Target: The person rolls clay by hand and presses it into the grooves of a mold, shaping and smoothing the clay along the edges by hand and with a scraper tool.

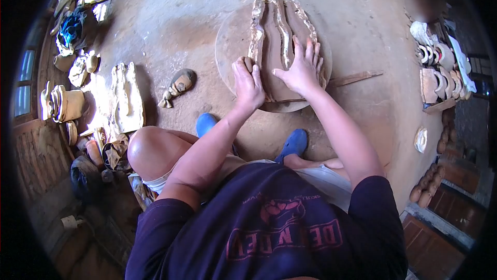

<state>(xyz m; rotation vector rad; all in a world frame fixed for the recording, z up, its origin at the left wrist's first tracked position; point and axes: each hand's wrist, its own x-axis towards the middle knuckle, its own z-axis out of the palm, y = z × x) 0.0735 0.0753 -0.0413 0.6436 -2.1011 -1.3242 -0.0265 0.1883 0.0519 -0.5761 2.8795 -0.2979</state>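
Observation:
A long plaster-like mould [283, 26] with ragged pale edges lies on a round board [228, 47] on the floor. Smooth brown clay [272, 42] lines its two lengthwise channels, with a pale wavy ridge between them. My left hand [249, 84] is closed at the mould's left edge, near the end closest to me; whatever its curled fingers hold is hidden. Over the right channel my right hand [300, 70] rests with fingers spread, thumb toward the middle and fingertips near the right edge.
A flat wooden stick [357, 78] juts out right of the board. To the left lie a tied cloth bundle [178, 86] and another pale mould [126, 99]. Curved mould pieces [442, 80] stand along the right, with brown rounded pieces [427, 184] nearer me.

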